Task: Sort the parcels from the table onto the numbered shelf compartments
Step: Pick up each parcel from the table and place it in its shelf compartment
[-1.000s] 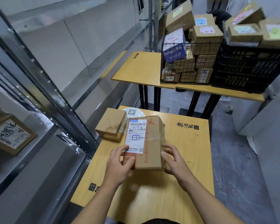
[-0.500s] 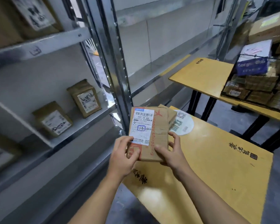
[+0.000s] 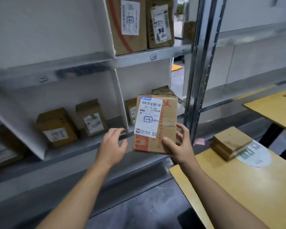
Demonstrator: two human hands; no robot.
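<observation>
Gripping the labelled cardboard parcel (image 3: pixel 155 124) by its lower right corner, the right hand (image 3: pixel 180 146) holds it upright before the metal shelf (image 3: pixel 82 142); the left hand (image 3: pixel 112 146) hovers beside it, fingers loose, empty.

Matt brown cardboard parcel (image 3: pixel 155 124) with a smooth white paper label (image 3: pixel 149 116) and red print, set against a shelf (image 3: pixel 82 70) of dull, brushed-looking grey metal with matt white dividers (image 3: pixel 120 96), beside a table (image 3: pixel 238 195) of smooth yellow wood-look board with a soft sheen, bearing another plain cardboard box (image 3: pixel 229 141).
</observation>
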